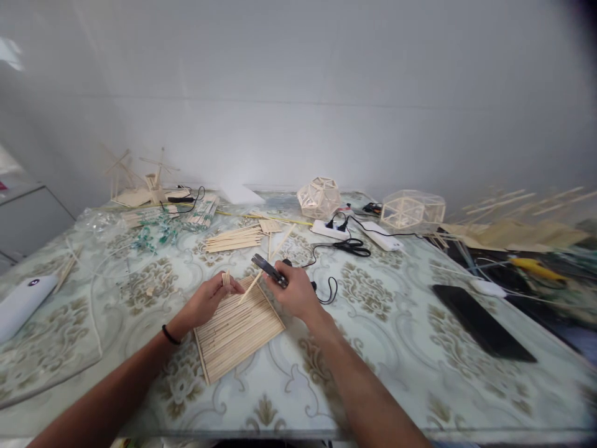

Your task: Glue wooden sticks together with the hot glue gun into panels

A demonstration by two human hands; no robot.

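Note:
A flat panel of glued wooden sticks [237,330] lies on the patterned table in front of me. My left hand [208,302] rests on its far left corner, pinching a short stick upright at the edge. My right hand [293,292] is closed around a dark corded glue gun [269,271], its tip pointing left over the panel's far edge. A loose long stick [252,287] lies slanted between both hands.
A pile of loose sticks [236,238] lies further back. Two stick lattice domes [319,197] [413,210], a white power strip [330,229] with black cables, a black phone [482,322], a white device [21,303] at left and stick models [140,180] surround the work area.

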